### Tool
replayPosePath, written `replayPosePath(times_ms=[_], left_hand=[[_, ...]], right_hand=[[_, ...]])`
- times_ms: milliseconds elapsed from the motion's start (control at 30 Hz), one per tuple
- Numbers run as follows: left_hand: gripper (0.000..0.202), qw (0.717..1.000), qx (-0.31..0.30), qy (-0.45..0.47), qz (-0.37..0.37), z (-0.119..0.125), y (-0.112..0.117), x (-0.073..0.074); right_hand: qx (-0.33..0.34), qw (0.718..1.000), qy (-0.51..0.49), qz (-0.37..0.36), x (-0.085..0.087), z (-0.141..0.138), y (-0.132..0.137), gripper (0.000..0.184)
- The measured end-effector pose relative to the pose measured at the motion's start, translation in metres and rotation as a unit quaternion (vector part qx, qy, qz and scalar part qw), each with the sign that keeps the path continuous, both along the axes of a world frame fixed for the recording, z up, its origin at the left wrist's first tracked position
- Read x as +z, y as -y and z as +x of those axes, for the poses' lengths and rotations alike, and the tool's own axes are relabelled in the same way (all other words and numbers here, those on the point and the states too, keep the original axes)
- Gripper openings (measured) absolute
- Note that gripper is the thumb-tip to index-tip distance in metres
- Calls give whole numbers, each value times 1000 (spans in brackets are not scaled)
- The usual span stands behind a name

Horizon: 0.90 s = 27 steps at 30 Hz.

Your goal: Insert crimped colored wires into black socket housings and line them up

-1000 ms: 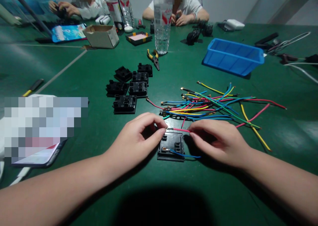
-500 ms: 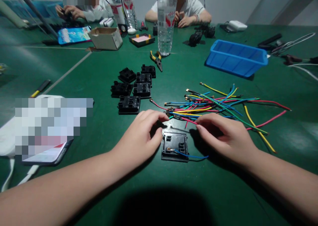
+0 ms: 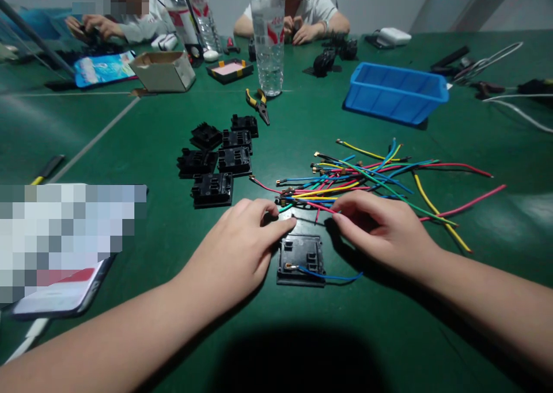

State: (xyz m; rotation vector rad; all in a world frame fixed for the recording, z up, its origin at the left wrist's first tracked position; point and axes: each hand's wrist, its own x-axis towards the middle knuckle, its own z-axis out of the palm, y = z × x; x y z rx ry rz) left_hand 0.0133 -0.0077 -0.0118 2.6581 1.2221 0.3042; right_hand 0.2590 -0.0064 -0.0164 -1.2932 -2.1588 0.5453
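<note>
My right hand [image 3: 384,223] pinches the end of a red wire [image 3: 322,207] between thumb and forefinger, at the near side of a pile of coloured wires [image 3: 345,180]. My left hand [image 3: 242,237] rests left of the pile, thumb stretched out and fingers bent apart from it, with nothing visible in its grasp. Between and just below both hands lies a square black plastic housing [image 3: 301,249]. A blue wire [image 3: 334,277] with a metal terminal sits in its lower left part and trails off to the right.
Several more black housings [image 3: 213,188] stand left of the pile. Behind them are yellow-handled pliers [image 3: 259,108], a water bottle [image 3: 270,64] and a blue bin [image 3: 395,96]. A phone [image 3: 64,289] lies at left. Two people sit across the green table.
The view has turned slightly, shifting the scene left. My left thumb has stretched out further toward the right, above the housing. The right hand keeps its pinch on the red wire.
</note>
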Motion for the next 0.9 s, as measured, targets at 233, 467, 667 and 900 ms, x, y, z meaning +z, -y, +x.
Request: replayPosePath(times_ms=[233, 467, 667, 900], left_hand=[[30, 1000, 3, 30, 9, -1, 0, 0], [17, 996, 45, 70, 16, 0, 0, 1], [14, 995, 56, 77, 14, -1, 0, 0], [23, 998, 64, 9, 26, -1, 1, 2]], right_hand=[[3, 1000, -8, -4, 1, -1, -1, 8], [-3, 1000, -13, -17, -1, 0, -1, 9], [-5, 1000, -13, -19, -1, 0, 0, 11], [-14, 999, -11, -36, 1, -1, 0, 9]])
